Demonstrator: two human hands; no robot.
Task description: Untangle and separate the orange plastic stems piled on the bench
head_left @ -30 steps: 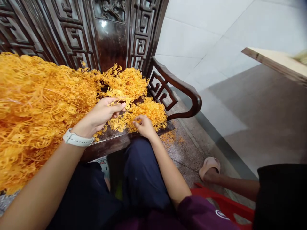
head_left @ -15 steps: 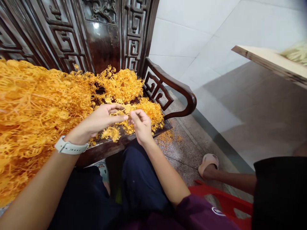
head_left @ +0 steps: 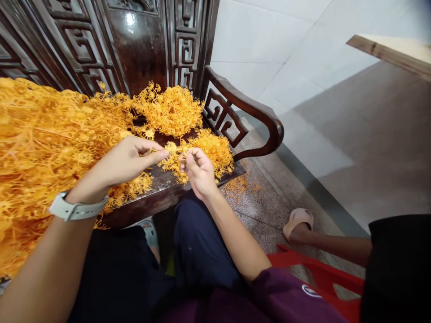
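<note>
Sprigs (head_left: 177, 112) orng, bench (head_left: 138, 58) dk brn, fret-patterned.

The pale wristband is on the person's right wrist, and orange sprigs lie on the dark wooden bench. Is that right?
Not quite: in the head view, the pale wristband is on the left wrist, not the right. The orange sprigs do lie on the dark wooden bench.

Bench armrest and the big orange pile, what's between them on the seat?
In the head view, a far orange clump near the backrest, and a nearer orange clump by the right hand.
</note>
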